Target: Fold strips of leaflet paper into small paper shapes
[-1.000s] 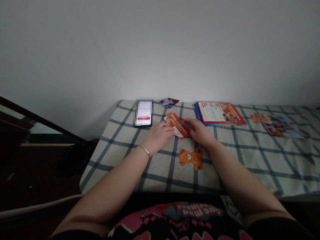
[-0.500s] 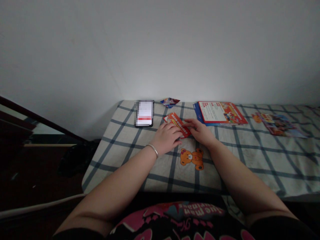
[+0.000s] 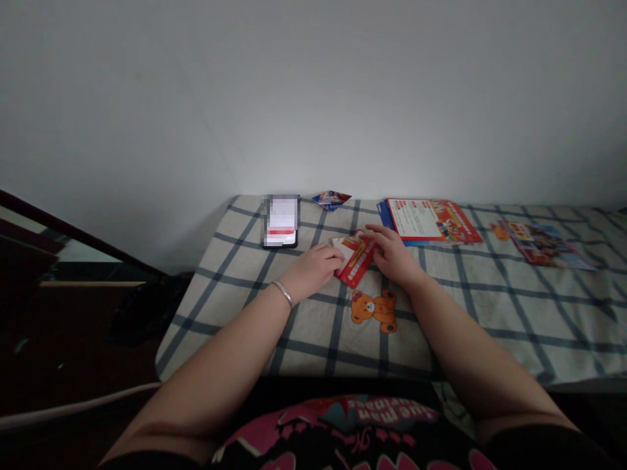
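A small red packet [image 3: 356, 259] lies on the checked cloth [image 3: 490, 307] between my two hands. My left hand [image 3: 313, 269], with a silver bracelet at the wrist, pinches the packet's left end with closed fingers. My right hand [image 3: 394, 254] grips its right end, fingers curled over the top edge. The packet is tilted, its far end raised toward the right. An orange teddy bear print [image 3: 373, 310] sits on the cloth just in front of it.
A lit phone [image 3: 281, 220] lies at the far left of the cloth. A small blue and red wrapper [image 3: 332, 198] rests by the wall. A red and blue booklet [image 3: 428, 221] and another colourful leaflet [image 3: 543, 243] lie to the right. A dark floor drops off left.
The red packet has been turned, from slanting down to the right to slanting up to the right. Both hands kept hold and shifted slightly with it.
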`<action>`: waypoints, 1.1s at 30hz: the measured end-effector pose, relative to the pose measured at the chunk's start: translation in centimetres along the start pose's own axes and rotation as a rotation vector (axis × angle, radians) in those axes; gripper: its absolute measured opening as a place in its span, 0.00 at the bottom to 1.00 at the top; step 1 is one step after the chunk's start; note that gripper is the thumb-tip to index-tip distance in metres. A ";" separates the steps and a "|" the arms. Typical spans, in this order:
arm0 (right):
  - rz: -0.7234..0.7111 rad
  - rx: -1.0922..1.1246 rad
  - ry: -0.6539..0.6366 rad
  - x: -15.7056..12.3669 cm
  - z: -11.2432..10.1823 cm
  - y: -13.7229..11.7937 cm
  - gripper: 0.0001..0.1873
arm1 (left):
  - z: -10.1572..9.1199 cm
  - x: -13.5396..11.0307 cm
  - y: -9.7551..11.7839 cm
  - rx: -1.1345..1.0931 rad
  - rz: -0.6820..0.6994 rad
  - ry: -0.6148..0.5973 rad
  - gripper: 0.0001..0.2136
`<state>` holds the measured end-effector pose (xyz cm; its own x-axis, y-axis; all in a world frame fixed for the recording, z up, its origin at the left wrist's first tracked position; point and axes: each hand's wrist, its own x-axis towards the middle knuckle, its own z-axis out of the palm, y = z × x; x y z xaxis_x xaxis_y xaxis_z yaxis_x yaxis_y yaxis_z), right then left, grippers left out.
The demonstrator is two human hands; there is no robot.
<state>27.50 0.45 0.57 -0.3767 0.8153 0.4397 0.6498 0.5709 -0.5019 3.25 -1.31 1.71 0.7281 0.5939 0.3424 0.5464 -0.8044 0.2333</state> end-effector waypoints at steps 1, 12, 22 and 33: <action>0.005 -0.020 -0.013 -0.1 0.0 0.1 0.28 | 0.0 -0.1 -0.1 -0.041 -0.001 -0.003 0.09; -0.054 -0.002 -0.159 0.0 -0.4 -0.5 0.23 | -0.6 -0.3 -0.3 0.158 -0.198 0.061 0.08; -0.204 -0.095 -0.254 0.1 -0.6 -1.0 0.27 | -0.9 -0.3 0.6 0.267 -0.213 0.061 0.09; -0.207 -0.202 -0.313 -0.2 -1.1 -1.9 0.29 | -0.6 -0.4 1.3 0.230 -0.156 -0.068 0.21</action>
<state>27.09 -0.88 2.27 -0.6748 0.6934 0.2527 0.6440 0.7205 -0.2573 3.39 -2.64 2.43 0.6500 0.7159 0.2549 0.7277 -0.6830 0.0625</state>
